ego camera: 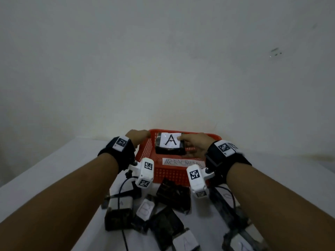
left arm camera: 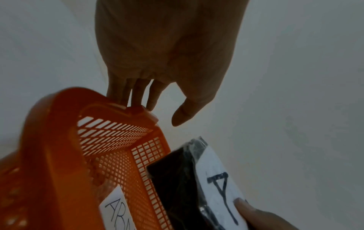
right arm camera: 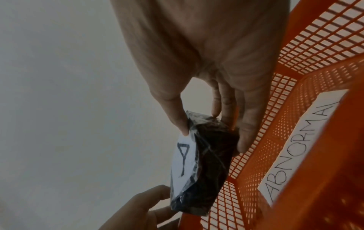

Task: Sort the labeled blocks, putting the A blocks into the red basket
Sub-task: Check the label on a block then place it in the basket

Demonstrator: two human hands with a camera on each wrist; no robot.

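Observation:
The red mesh basket [ego camera: 170,175] stands on the white table against the wall, with a paper label reading ABNORMAL [ego camera: 183,163] on its front wall. My right hand [ego camera: 184,145] holds a black plastic-wrapped A block [ego camera: 170,144] over the basket's inside, label up. In the right wrist view its thumb presses the white label and the fingers [right arm camera: 244,140] lie under the A block [right arm camera: 204,171], above the basket [right arm camera: 315,46]. My left hand [left arm camera: 157,112] rests straight fingers on the far left corner of the basket's rim [left arm camera: 59,140], thumb apart.
A heap of several black wrapped blocks lies in front of the basket, among them a B block [ego camera: 145,209] and another A block [ego camera: 185,241]. Black cables [ego camera: 119,189] run over the heap. The table's left edge [ego camera: 36,169] slants away.

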